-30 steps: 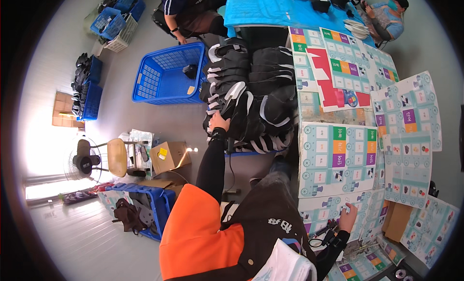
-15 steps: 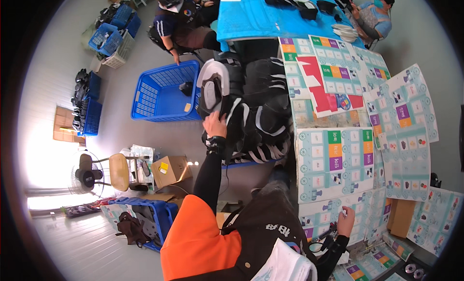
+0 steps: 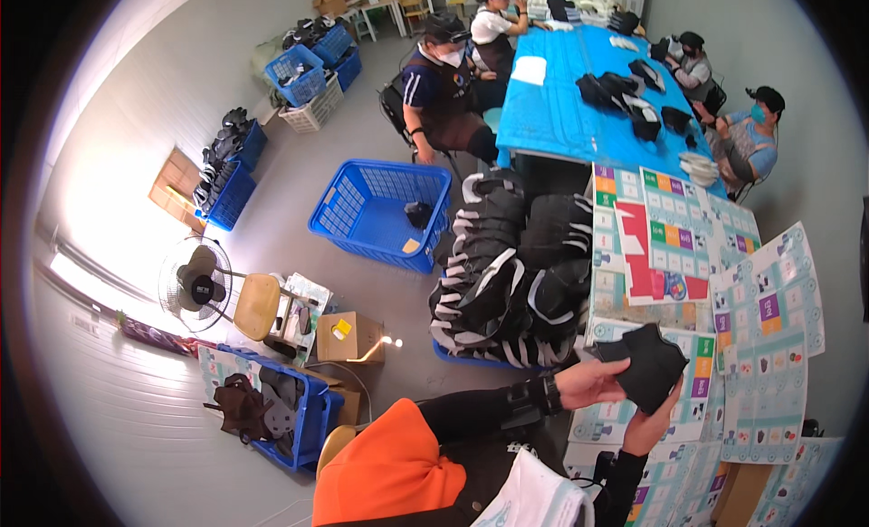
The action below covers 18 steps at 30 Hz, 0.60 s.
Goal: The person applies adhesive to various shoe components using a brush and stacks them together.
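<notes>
A: How are the 2 hands working?
B: The bare left hand (image 3: 588,384) is gripping the left side of a black, angular, soft-looking cloth piece (image 3: 654,368), while the bare right hand (image 3: 650,429) is supporting its near right side.

A: Where is it hanging?
B: Near right, above teal-and-white printed paper sheets (image 3: 692,415). I cannot tell whether it is showing 1 layer or 2.

A: What is good handling looking like here?
B: In my judgement, light pressure: the left fingers steadying the edge, the right hand carrying the weight, both keeping the cloth spreading rather than creasing.

A: Anything crowding the arms?
B: A tall stack of black curved pieces with white edging (image 3: 493,287) is standing left and farther off. The left forearm, in a black sleeve (image 3: 475,413), is passing on its near side, so I'd be keeping that elbow low.

A: And beyond?
B: Farther left, a blue latticed plastic basket (image 3: 371,247) is holding a small black piece (image 3: 418,214).
</notes>
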Tool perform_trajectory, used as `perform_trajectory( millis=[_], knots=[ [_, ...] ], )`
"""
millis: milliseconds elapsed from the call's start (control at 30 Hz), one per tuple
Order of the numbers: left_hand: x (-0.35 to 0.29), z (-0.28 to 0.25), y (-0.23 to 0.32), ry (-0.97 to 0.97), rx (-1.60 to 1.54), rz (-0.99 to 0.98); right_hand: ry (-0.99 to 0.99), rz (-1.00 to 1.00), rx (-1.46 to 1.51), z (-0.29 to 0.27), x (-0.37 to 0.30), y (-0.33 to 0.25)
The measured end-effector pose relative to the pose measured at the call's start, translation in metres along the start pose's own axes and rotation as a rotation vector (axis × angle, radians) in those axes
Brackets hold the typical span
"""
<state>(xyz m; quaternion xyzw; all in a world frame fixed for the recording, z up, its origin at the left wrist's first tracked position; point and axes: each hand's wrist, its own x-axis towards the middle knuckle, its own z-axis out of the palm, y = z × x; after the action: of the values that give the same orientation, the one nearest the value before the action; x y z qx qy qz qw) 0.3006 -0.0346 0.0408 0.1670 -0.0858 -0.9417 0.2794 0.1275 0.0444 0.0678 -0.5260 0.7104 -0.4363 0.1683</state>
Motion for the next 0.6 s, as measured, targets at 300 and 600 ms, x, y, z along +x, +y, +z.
perform_trajectory(
  millis=[300, 600],
  knots=[
    [-0.208, -0.039, 0.180, 1.047, 1.066, 1.038, 0.123, 0.072, -0.054, -0.045, -0.011, 0.168],
    [-0.566, -0.035, 0.293, 0.977, 0.408, 1.792, 0.292, 0.309, -0.348, -0.085, -0.016, 0.170]
  ],
)
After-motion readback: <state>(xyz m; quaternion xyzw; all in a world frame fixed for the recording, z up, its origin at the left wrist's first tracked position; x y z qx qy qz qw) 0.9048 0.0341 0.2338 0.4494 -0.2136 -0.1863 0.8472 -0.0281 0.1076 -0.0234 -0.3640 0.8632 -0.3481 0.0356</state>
